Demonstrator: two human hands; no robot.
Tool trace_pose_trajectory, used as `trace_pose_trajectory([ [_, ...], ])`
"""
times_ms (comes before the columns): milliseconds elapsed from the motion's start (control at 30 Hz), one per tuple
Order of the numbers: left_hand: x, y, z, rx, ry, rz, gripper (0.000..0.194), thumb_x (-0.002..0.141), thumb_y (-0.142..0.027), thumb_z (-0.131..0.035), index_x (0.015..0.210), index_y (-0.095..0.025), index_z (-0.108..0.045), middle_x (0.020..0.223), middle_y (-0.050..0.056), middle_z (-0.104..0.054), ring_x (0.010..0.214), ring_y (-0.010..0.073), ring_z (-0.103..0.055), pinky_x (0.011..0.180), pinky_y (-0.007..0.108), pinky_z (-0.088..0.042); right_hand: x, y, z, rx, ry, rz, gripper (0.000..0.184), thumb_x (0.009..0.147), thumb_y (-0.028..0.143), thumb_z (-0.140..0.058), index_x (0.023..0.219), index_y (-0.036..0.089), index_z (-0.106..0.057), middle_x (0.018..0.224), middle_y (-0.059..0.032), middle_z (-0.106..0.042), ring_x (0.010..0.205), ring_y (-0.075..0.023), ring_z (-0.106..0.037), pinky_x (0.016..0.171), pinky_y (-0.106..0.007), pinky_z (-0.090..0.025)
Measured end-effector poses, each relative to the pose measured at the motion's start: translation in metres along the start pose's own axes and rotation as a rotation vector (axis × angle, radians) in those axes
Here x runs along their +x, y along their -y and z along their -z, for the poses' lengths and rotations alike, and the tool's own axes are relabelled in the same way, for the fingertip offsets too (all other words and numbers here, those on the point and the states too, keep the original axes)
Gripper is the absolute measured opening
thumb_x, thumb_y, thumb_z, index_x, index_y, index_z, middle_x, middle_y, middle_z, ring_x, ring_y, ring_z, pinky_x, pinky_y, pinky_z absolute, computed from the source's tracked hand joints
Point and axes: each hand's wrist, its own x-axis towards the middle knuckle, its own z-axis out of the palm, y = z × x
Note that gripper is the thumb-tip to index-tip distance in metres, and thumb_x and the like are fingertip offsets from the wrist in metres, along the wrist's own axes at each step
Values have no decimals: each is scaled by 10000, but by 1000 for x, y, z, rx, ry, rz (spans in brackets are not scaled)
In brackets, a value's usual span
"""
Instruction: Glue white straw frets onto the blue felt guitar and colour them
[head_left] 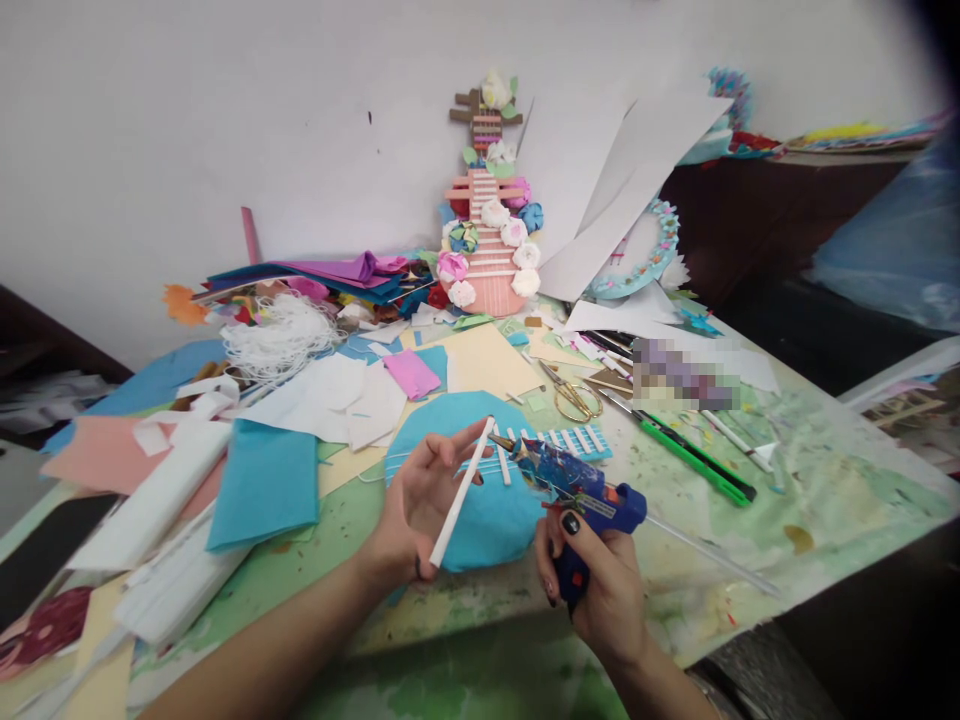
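Note:
My left hand [420,500] holds a thin white paper stick [462,492] between its fingertips, slanted up to the right. My right hand [600,585] is wrapped round the handle of a blue hot glue gun [577,490], whose nozzle [501,442] points left at the stick's upper end. Both hover over a blue guitar-shaped paper piece [487,515] with white strips glued across it and a small blue piece with white bars [577,440].
A pink paper guitar with paper flowers [487,230] leans on the wall. Gold scissors [574,398], a green utility knife [690,455], white string [277,335], stacked coloured paper [330,275] and white sheets [600,180] crowd the green table [825,480].

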Motion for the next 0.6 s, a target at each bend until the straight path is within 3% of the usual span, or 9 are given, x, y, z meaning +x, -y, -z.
trace_pose_trajectory([
  [400, 2, -3, -3, -32, -6, -6, 762, 340, -541, -926, 897, -213, -523, 1391, 141, -518, 1151, 280, -553, 865, 320, -459, -26, 0, 2, -129, 84, -50, 421, 875, 463, -592, 581, 162, -576, 446, -2, -512, 411, -96, -434, 453, -257, -286],
  [600, 4, -15, -13, -36, -106, 76, 754, 288, -502, -944, 840, -202, -527, 1366, 124, -540, 1103, 247, -551, 827, 285, -452, -35, 1, 4, -122, 168, 4, 363, 892, 427, -576, 653, 156, -602, 459, 10, -502, 386, -88, -409, 412, -245, -247],
])
